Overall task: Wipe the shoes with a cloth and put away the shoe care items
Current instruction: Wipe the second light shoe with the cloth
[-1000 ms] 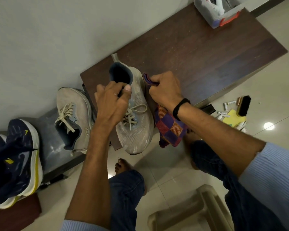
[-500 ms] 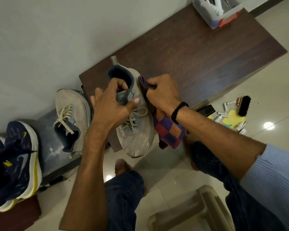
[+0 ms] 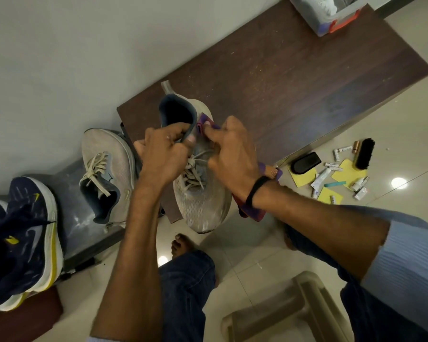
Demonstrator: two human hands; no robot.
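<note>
A: Change since a second ago?
B: The right hand (image 3: 232, 156) has come up from the shoe's flank and now lies over the laces, and the cloth (image 3: 251, 213) came with it. The left hand (image 3: 162, 154) has shifted to the front lip of the opening.

A: Fingers?
B: Left: fingers curled, thumb opposite, clamped on the dark lining of the grey shoe (image 3: 203, 206) by the tongue. Right: fingers bent over the cloth, forefinger pinning its purple end against the collar. The rest of the cloth trails out under the wrist, past the black wristband (image 3: 256, 190).

A: Shoe position?
B: Sole down, heel on the brown tabletop (image 3: 282, 77), toe overhanging the near corner.

A: Elsewhere?
B: The second grey shoe (image 3: 109, 174) is on a lower grey ledge to the left, and the navy shoe (image 3: 22, 230) is further left. On the floor right of the tabletop, close together, are a brush (image 3: 365, 154), a black sponge (image 3: 305, 162), yellow sheets (image 3: 349, 171) and small tubes. A clear box (image 3: 331, 18) stands at the tabletop's far end, and a beige stool (image 3: 294, 312) is near the right knee.
</note>
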